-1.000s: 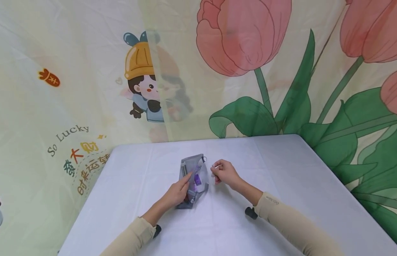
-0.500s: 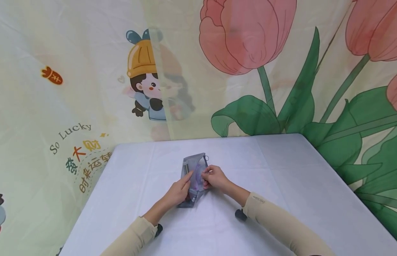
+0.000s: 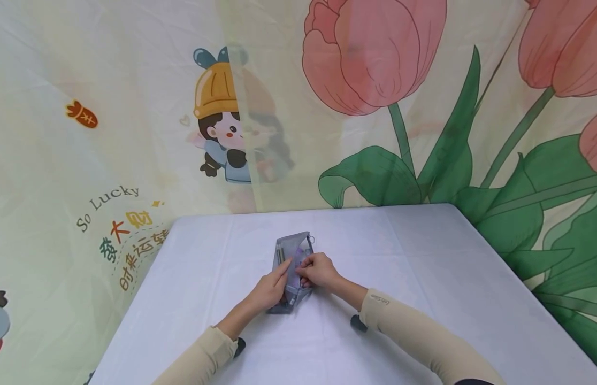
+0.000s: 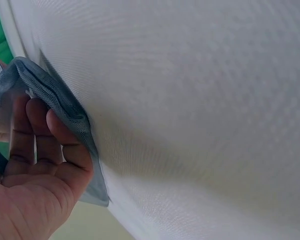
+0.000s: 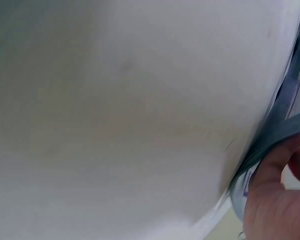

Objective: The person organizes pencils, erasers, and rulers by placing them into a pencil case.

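Note:
A grey see-through mesh pencil case (image 3: 290,243) lies on the white-covered table, its zipped side gaping toward the right. Slim pencil-like sticks (image 3: 280,253) show through its left side. My left hand (image 3: 268,287) grips the case from the left, thumb on top; in the left wrist view the fingers of the left hand (image 4: 45,150) curl against the grey mesh (image 4: 65,102). My right hand (image 3: 320,270) reaches into the opening with bent fingers. In the right wrist view the right hand (image 5: 280,195) is under the case's dark edge (image 5: 275,137); whatever its fingertips hold is hidden.
The white tablecloth (image 3: 221,256) spreads around the case on all sides. A printed curtain (image 3: 279,107) with tulips and a cartoon figure hangs right behind the table's far edge. Dark wrist devices sit under both cuffs, such as the right one (image 3: 358,323).
My right hand has moved left from beside the pencil case, and its fingers are now in the opening, covering the purple item seen there before. The left hand keeps its hold.

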Demonstrator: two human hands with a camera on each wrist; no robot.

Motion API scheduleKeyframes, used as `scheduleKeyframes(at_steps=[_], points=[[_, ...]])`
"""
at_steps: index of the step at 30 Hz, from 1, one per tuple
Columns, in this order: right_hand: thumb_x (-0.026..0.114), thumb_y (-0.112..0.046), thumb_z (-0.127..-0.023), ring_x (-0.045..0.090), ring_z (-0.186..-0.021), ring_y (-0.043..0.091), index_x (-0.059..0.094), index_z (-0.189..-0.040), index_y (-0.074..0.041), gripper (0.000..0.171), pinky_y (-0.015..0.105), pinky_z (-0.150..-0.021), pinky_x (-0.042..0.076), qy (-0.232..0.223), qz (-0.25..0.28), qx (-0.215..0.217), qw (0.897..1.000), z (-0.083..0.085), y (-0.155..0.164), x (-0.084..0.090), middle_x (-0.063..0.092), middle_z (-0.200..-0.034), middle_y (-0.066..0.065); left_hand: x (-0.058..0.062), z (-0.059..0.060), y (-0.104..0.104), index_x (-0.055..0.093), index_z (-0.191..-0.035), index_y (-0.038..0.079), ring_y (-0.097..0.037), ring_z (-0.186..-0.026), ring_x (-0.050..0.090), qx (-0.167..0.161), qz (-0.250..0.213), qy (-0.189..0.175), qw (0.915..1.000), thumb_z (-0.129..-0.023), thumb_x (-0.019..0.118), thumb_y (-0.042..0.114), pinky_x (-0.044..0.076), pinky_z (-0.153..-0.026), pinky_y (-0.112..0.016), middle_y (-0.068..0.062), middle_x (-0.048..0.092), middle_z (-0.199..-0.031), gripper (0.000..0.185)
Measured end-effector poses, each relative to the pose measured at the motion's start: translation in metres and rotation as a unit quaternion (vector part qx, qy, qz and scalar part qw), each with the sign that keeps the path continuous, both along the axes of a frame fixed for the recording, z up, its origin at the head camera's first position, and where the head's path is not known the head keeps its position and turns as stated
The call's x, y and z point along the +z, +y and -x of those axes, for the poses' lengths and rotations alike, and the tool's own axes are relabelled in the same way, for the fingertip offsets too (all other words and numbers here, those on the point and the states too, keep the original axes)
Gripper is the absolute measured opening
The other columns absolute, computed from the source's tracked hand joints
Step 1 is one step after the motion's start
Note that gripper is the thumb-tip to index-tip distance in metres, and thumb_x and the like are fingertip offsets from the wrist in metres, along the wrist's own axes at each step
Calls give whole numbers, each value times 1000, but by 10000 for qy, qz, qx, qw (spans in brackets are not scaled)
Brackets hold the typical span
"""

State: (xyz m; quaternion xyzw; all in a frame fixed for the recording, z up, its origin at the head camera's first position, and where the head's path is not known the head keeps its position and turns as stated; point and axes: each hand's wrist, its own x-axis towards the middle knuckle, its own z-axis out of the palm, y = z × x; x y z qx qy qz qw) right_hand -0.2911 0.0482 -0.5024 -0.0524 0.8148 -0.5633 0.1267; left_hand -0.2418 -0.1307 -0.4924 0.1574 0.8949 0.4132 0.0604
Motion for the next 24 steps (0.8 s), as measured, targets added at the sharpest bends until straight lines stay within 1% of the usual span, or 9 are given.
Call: scheduleKeyframes(at_steps=[3, 5, 8, 10, 12, 14, 17, 21, 24], points=[[75, -7, -85, 60, -47, 6, 72, -84, 2, 9, 21, -48, 53, 618, -644, 118, 9959, -2, -1, 1, 70, -64, 7, 0, 0, 2, 36, -154, 14, -14, -66, 60, -33, -38, -55, 10000, -106, 38, 14, 51, -71, -36, -24, 61, -127, 48], [76, -9, -85, 59, -51, 3, 75, -84, 0, 9, 18, -50, 52, 1215, -1261, 401, 9837, -3, -1, 2, 72, -67, 6, 0, 0, 2, 34, -155, 15, -14, -67, 59, -68, -66, -130, 9999, -106, 37, 15, 50, -68, -34, -24, 61, -128, 48], [75, -12, -86, 56, -55, 2, 77, -86, -4, 8, 15, -51, 47, 2304, -2297, 932, 9410, -6, -2, 4, 71, -69, 1, 1, 0, 3, 32, -156, 16, -14, -66, 58, -98, -70, -256, 9996, -107, 35, 16, 49, -65, -31, -22, 61, -127, 49], [73, -12, -88, 53, -58, 2, 77, -89, -5, 8, 15, -53, 45, 2781, -2683, 1207, 9144, -8, -1, 7, 70, -70, -2, 1, 1, 3, 32, -156, 16, -14, -65, 59, -93, -62, -281, 9995, -107, 34, 17, 49, -64, -30, -22, 63, -124, 49], [71, -13, -89, 52, -59, 3, 77, -93, -6, 10, 16, -53, 45, 2989, -2829, 1326, 9017, -9, 2, 11, 68, -70, -3, 1, 1, 3, 31, -156, 15, -15, -63, 59, -95, -49, -255, 9996, -107, 34, 16, 49, -63, -31, -21, 66, -116, 49], [70, -14, -90, 52, -61, 2, 77, -97, -6, 13, 16, -55, 45, 3088, -2836, 1287, 8987, -10, 8, 16, 67, -72, -4, 1, 1, 4, 30, -156, 14, -15, -62, 60, -101, -28, -208, 9997, -107, 35, 17, 50, -63, -32, -21, 67, -105, 50], [69, -16, -91, 54, -65, 2, 77, -102, -7, 16, 16, -59, 46, 3323, -2826, 1114, 8929, -10, 22, 26, 68, -78, -5, 0, 2, 4, 30, -156, 12, -15, -65, 62, -153, -21, -77, 9999, -107, 37, 19, 50, -66, -33, -21, 68, -102, 50], [70, -17, -91, 58, -66, 6, 77, -98, -10, 12, 17, -58, 47, 4079, -2766, 927, 8652, -11, 47, 43, 67, -78, -6, -2, 4, 4, 32, -155, 12, -13, -65, 61, -333, -145, -22, 9993, -106, 44, 28, 50, -63, -31, -13, 67, -81, 53], [71, -15, -90, 57, -64, 7, 76, -92, -12, 7, 18, -56, 46, 4673, -2642, 691, 8409, -10, 67, 53, 66, -75, -6, 0, 6, 4, 42, -150, 12, -10, -61, 57, -466, -245, 22, 9986, -105, 48, 29, 48, -56, -27, -1, 60, -69, 48]])
